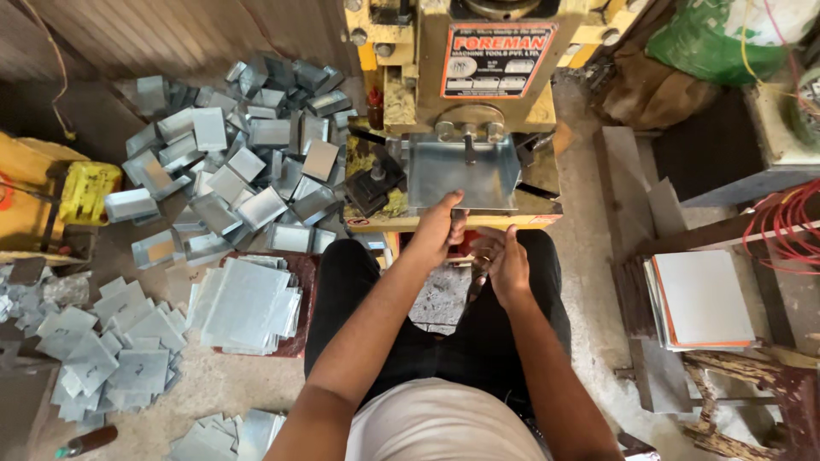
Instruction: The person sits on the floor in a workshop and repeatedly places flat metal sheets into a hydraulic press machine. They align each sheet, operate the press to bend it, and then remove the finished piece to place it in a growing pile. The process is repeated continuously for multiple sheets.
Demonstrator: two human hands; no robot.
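Observation:
My left hand (442, 229) grips the near edge of a bent sheet-metal piece (463, 171) that rests on the bed of a yellow press machine (427, 94). The piece has its side edges folded upward and sits under the machine's round tooling. My right hand (504, 260) hangs lower, just in front of the machine's edge above my lap, fingers curled; whether it holds anything I cannot tell. I sit facing the machine in black trousers.
A heap of folded metal pieces (248, 154) lies on the floor to the left. Flat sheet blanks (248, 303) are stacked on a board beside my left leg, more blanks (111, 354) further left. A yellow box (85, 189) stands far left. Boards (700, 299) lie right.

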